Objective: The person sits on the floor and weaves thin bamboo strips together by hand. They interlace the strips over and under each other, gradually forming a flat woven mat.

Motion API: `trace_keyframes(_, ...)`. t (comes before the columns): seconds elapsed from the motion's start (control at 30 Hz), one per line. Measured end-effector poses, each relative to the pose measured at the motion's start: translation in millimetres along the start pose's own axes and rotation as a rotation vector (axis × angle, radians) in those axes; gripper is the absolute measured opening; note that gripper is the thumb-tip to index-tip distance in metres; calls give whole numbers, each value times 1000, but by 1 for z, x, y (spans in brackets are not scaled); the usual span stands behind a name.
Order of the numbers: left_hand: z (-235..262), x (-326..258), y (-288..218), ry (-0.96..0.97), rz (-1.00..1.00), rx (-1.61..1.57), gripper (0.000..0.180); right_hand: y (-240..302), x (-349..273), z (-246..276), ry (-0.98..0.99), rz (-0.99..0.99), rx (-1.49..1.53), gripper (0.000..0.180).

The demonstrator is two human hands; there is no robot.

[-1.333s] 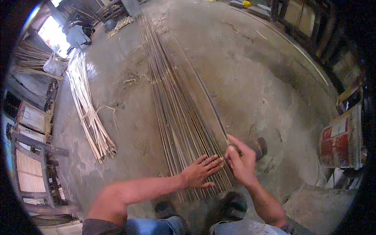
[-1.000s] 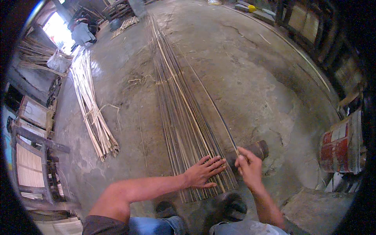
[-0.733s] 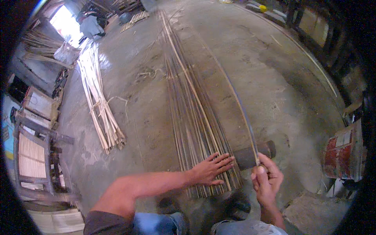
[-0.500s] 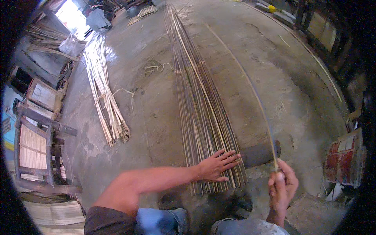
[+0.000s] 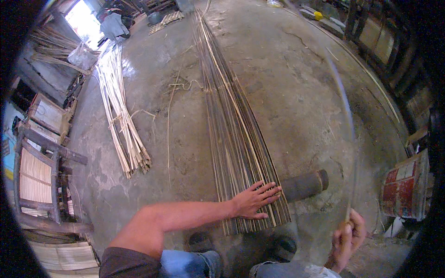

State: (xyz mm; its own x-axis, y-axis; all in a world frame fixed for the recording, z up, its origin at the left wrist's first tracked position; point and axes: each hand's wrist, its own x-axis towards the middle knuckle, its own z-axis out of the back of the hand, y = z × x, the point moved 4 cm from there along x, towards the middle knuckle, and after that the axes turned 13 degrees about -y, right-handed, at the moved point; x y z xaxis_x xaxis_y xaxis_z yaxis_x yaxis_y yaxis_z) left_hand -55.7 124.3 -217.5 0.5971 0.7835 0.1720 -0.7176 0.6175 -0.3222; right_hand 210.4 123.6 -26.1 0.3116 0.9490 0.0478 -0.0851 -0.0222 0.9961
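A long flat row of thin bamboo strips (image 5: 232, 125) lies on the concrete floor, running away from me. My left hand (image 5: 254, 200) presses flat on the near end of the row, fingers spread. My right hand (image 5: 346, 237) is closed on the end of a single bamboo strip (image 5: 348, 139), which is blurred and arcs up and away over the floor to the right of the row. A dark round log (image 5: 303, 184) lies crosswise under the near end of the strips, just right of my left hand.
A bundle of pale bamboo strips (image 5: 121, 125) lies to the left. Wooden chair frames (image 5: 39, 171) stand at the far left. A red and white drum (image 5: 404, 187) stands at the right. More frames (image 5: 384, 41) line the right wall. My feet (image 5: 241, 243) are below the strips.
My right hand has pulled one strip out of the row and swung it to the right and toward me. My left hand has stayed pressed on the strips.
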Motion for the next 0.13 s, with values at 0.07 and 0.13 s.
trace_keyframes(0.07,2,0,-3,21,14,-6,82,-6,6,-10,82,-78,-57,43)
trace_keyframes(0.13,-4,-1,0,-4,-2,6,86,-16,11,-13,116,-103,-68,42)
